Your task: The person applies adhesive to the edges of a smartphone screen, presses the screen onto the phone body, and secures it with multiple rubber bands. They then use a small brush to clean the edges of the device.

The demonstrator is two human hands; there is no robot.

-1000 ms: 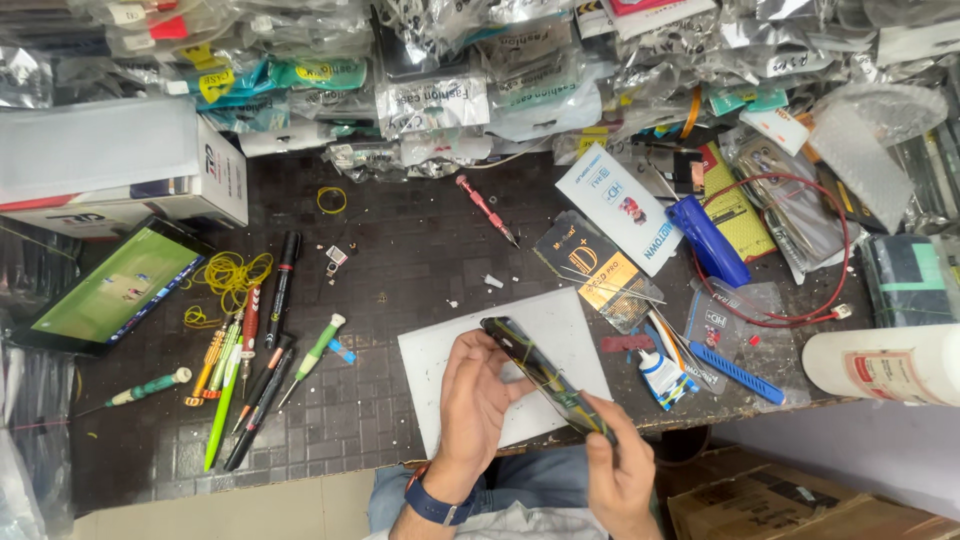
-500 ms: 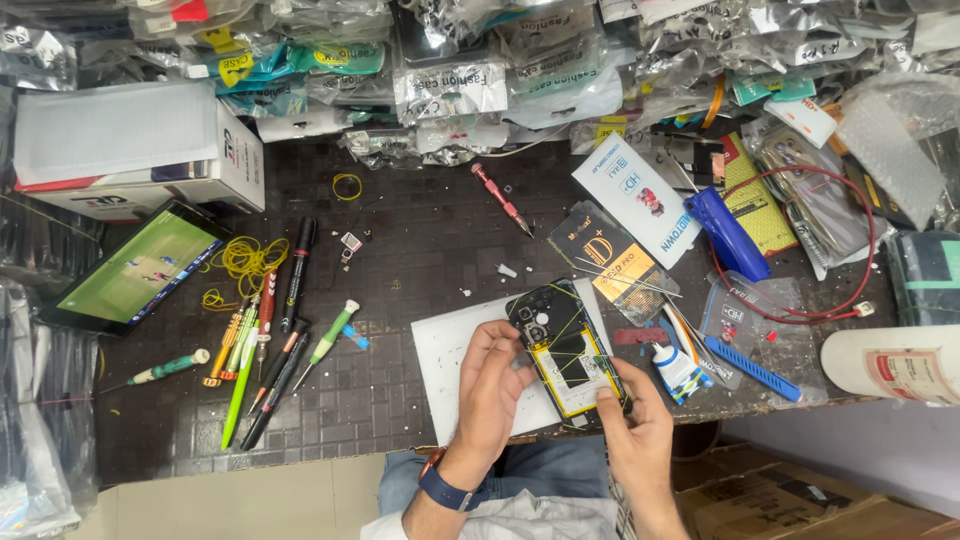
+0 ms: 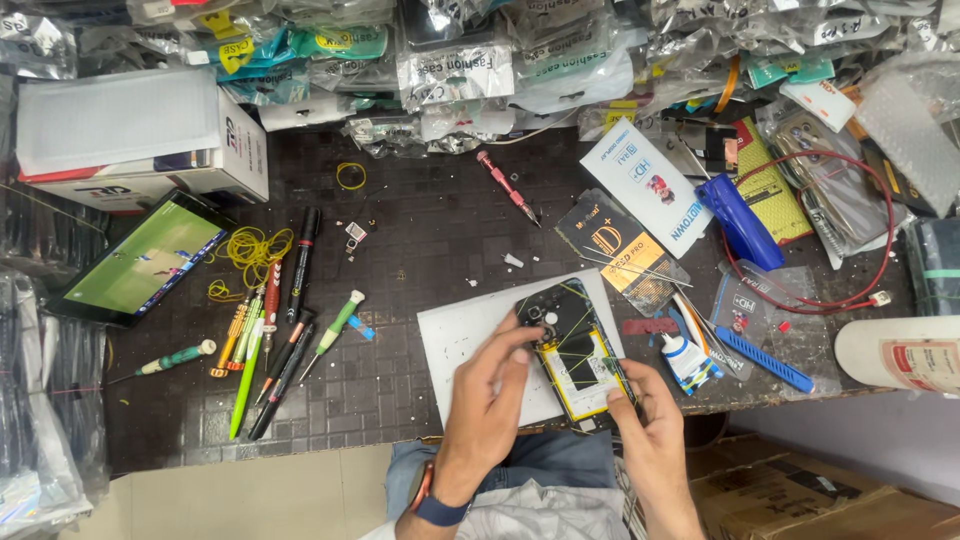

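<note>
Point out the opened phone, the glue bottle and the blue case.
opened phone [image 3: 578, 352], head view, on its yellow battery.
glue bottle [image 3: 688, 362], head view, on its white body.
blue case [image 3: 740, 222], head view, on its middle.

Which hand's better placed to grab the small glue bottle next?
Right, probably. The right hand grips the opened phone at its lower right edge, next to the glue bottle. The left hand touches the phone's upper left, farther off.
</note>
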